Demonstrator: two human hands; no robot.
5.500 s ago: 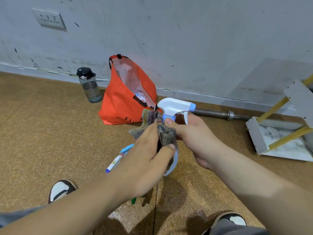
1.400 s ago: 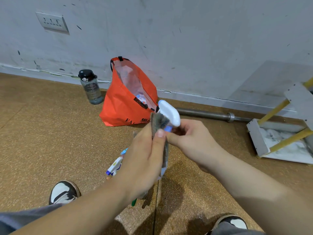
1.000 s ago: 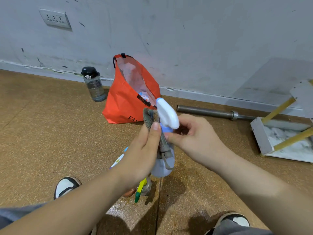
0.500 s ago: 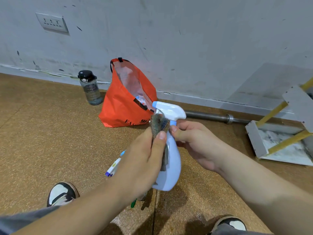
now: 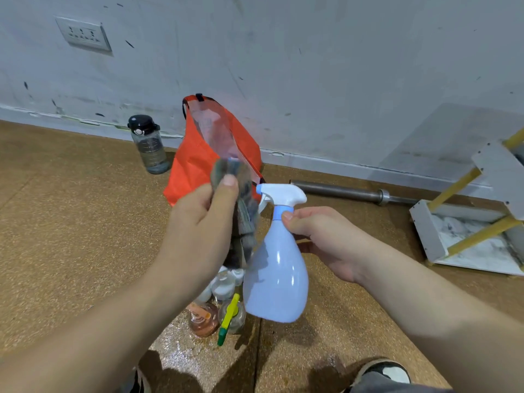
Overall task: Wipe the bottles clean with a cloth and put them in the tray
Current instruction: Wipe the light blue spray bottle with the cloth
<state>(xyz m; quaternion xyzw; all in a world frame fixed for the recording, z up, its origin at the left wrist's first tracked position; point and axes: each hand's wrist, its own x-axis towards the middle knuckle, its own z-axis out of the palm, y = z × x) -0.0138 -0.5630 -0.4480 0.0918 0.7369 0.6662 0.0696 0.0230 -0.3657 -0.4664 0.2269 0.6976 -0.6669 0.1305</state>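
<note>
left hand [image 5: 198, 231]: fingers and thumb clamped on the grey cloth [image 5: 243, 222].
right hand [image 5: 326, 239]: fingers pinching the spray bottle [image 5: 276, 285] at its neck.
spray bottle: upright, in the air above the floor [image 5: 71, 222].
small bottles [image 5: 224, 287]: clustered on the floor beneath.
tray [image 5: 425, 231]: floor's wall edge, far right.

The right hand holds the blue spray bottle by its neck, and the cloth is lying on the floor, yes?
Not quite. The cloth is not on the floor: the left hand holds it up beside the spray bottle, as the head view shows. The right hand does hold the bottle by its neck.
</note>
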